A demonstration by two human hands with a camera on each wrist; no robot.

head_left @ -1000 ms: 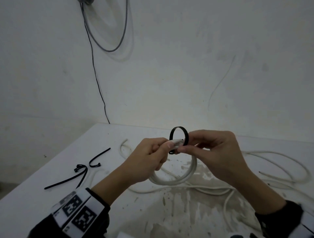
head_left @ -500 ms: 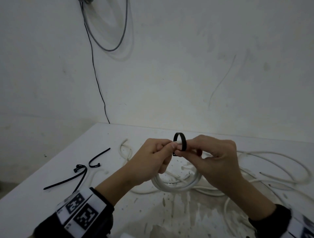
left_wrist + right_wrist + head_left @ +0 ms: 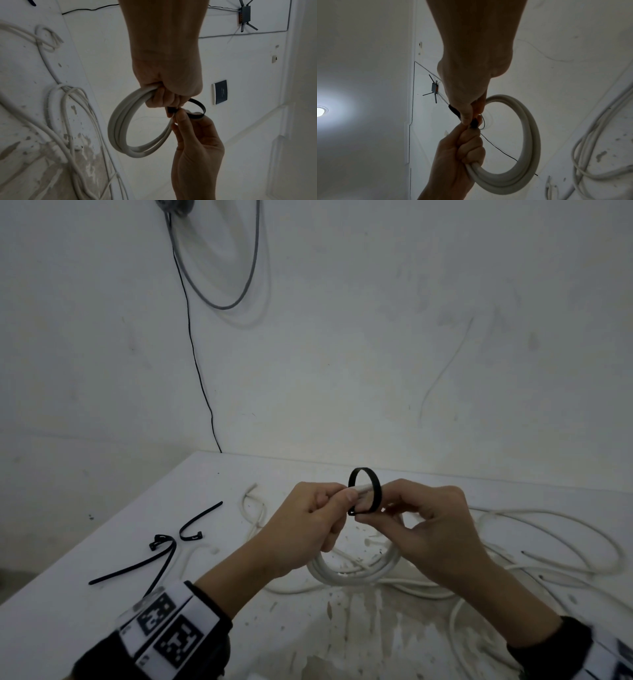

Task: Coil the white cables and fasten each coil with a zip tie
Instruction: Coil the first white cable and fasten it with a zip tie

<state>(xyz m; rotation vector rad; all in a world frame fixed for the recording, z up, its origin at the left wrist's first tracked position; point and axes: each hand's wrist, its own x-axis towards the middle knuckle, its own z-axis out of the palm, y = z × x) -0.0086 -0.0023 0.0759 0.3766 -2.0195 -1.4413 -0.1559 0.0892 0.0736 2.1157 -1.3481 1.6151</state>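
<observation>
A coil of white cable (image 3: 356, 573) (image 3: 123, 129) (image 3: 527, 148) hangs above the white table (image 3: 102, 542). My left hand (image 3: 308, 518) (image 3: 168, 94) (image 3: 462, 148) grips the coil's top strands in a fist. A black zip tie (image 3: 365, 491) (image 3: 199, 108) (image 3: 455, 112) forms a loose loop round those strands, standing up between the hands. My right hand (image 3: 421, 518) (image 3: 192, 135) (image 3: 471, 102) pinches the tie at the bottom of its loop, right beside the left thumb.
Loose white cables (image 3: 548, 542) (image 3: 72, 121) (image 3: 590, 148) sprawl over the right and far part of the stained table. Spare black zip ties (image 3: 161, 549) lie at the left. A dark wire (image 3: 195, 354) runs down the wall behind.
The zip tie loop has turned and now shows wider than half a second ago. Both hands stay together, holding the coil at about the same height.
</observation>
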